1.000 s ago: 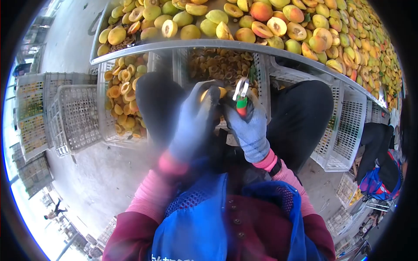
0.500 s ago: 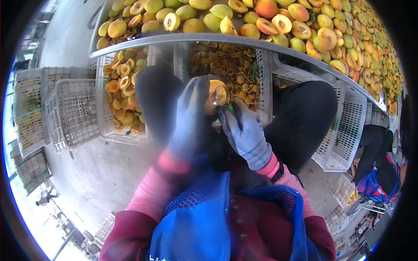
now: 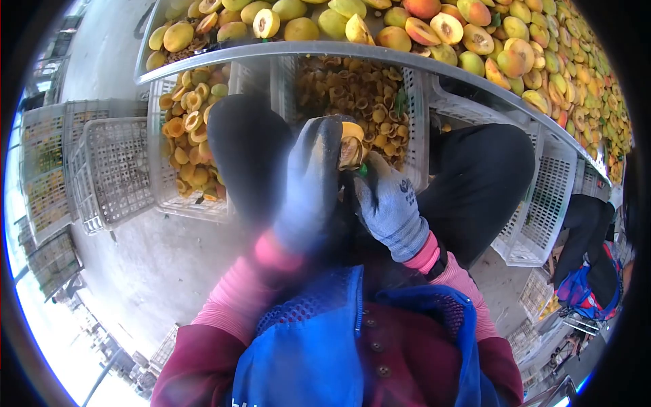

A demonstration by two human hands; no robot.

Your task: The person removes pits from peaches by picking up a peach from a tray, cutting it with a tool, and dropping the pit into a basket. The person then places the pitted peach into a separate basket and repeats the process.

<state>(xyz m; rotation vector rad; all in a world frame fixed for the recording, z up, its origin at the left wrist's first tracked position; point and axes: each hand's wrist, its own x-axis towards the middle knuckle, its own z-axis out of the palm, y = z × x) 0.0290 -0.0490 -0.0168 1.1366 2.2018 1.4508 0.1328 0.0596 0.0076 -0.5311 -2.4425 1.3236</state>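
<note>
My left hand (image 3: 306,180), in a grey glove with dark fingertips, is closed around a yellow peach half (image 3: 350,136) whose cut face points to the right. My right hand (image 3: 392,203), gloved the same way, is closed on a small pitting tool (image 3: 363,169). Only a bit of its green handle shows clearly; the metal end is against the cut face or just beside it. Both hands are close together above my lap. Beneath them, between my knees, stands a white crate (image 3: 415,129) of brownish scooped-out pieces.
A metal-rimmed table (image 3: 305,47) heaped with whole and halved peaches crosses the front. At left, one crate (image 3: 193,211) holds peach halves, beside stacked crates (image 3: 116,169). More crates (image 3: 536,203) stand right, near another person's dark-clothed leg (image 3: 584,230).
Both hands have shifted slightly right, with the peach half turned a little and the tool still at its cut face. The whole view has tilted slightly.
</note>
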